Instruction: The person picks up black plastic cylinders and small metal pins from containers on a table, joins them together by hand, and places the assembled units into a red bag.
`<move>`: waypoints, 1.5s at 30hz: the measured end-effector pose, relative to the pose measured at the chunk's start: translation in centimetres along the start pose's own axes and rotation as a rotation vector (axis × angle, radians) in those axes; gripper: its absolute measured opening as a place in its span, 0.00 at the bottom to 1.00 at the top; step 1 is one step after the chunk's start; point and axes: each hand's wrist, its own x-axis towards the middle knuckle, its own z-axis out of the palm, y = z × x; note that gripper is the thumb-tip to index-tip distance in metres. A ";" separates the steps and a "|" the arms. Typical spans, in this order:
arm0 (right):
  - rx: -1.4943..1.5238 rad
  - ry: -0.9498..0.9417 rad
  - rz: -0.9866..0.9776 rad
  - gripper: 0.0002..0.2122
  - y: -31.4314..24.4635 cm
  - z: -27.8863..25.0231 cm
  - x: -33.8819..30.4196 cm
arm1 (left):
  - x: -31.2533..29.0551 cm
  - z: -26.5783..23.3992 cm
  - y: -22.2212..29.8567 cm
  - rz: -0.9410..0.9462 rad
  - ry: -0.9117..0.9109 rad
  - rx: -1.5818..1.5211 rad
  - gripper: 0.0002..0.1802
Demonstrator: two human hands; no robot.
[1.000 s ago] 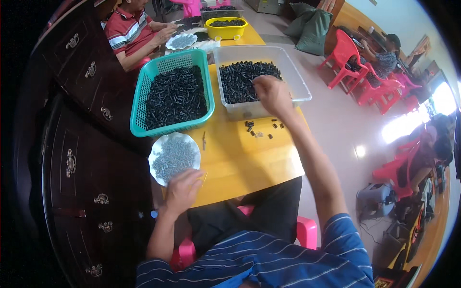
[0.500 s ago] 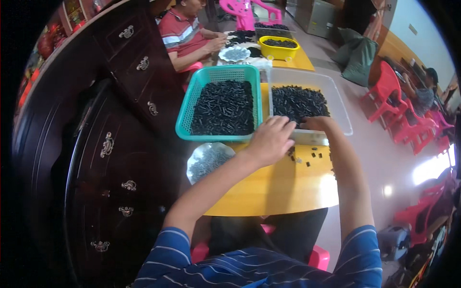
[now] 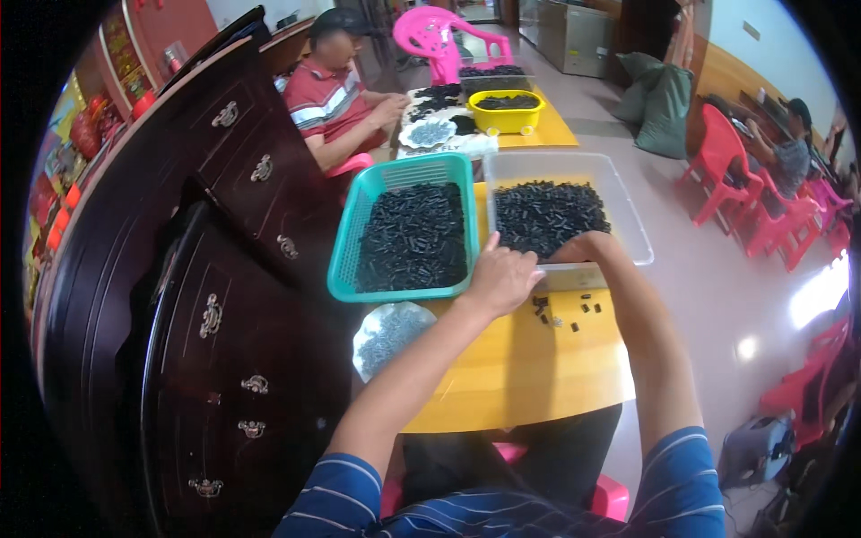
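Note:
A clear plastic bin (image 3: 633,215) stands on the yellow table, partly filled with short black tube-like pieces (image 3: 549,211). My left hand (image 3: 504,274) is at its near left corner, fingers bent over the rim and thumb toward the outer side. My right hand (image 3: 583,247) reaches over the near wall into the bin, its fingers hidden by the wall and the pieces. To the left, a green plastic basket (image 3: 339,260) holds many more black pieces. Nearer to me lies a pale scalloped dish (image 3: 363,345) of small, clear-looking bits, too small to name.
Several loose black pieces (image 3: 575,326) lie on the yellow table (image 3: 466,394) before the bin. Dark wooden drawers (image 3: 242,305) flank its left side. Beyond are a yellow tub (image 3: 507,121) and a person in a red striped shirt (image 3: 327,99). Pink chairs (image 3: 717,161) stand right.
The view has shifted, so the containers appear lower. My left hand's fingers are more bent at the bin's rim. My right hand stays inside, its fingers more hidden.

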 end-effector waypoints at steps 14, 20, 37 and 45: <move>-0.220 0.293 -0.198 0.22 -2.1 0.8 -4.8 | -0.1 -0.5 -0.6 -0.020 -0.029 -0.004 0.12; 0.151 0.488 -0.297 0.17 0.0 -0.3 -1.6 | -0.4 -0.3 -0.3 -0.029 -0.052 -0.024 0.12; 0.998 0.675 -0.798 0.14 -2.2 2.2 -12.8 | -14.2 0.4 10.9 -0.458 0.138 -0.476 0.62; 1.229 0.776 -0.655 0.15 -0.1 16.9 -10.0 | -14.4 3.8 10.9 -0.567 -0.161 -0.204 0.71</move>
